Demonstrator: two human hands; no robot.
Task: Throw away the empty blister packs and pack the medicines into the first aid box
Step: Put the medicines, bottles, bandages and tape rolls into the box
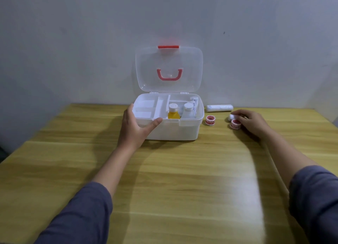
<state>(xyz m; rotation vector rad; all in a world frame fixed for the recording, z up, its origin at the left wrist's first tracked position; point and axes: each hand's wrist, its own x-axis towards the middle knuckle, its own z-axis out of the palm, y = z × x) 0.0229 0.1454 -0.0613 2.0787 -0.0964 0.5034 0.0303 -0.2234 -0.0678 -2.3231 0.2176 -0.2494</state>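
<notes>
The white first aid box (173, 132) stands open at the table's far middle, its clear lid (169, 69) upright against the wall. Inside, on the right, stand a yellow bottle (173, 112), a white bottle (187, 111) and a white tube (194, 101); a divided white tray (146, 109) fills the left side. My left hand (136, 126) grips the box's front left corner, thumb along the rim. My right hand (250, 122) rests to the right of the box, fingers closed on a red-and-white tape roll (234, 124) and touching a small white round item (231, 116).
Another red-and-white tape roll (210, 120) lies just right of the box. A white wrapped bandage roll (219, 107) lies by the wall behind it. The wooden table (164, 179) stretches toward me; the grey wall stands right behind the box.
</notes>
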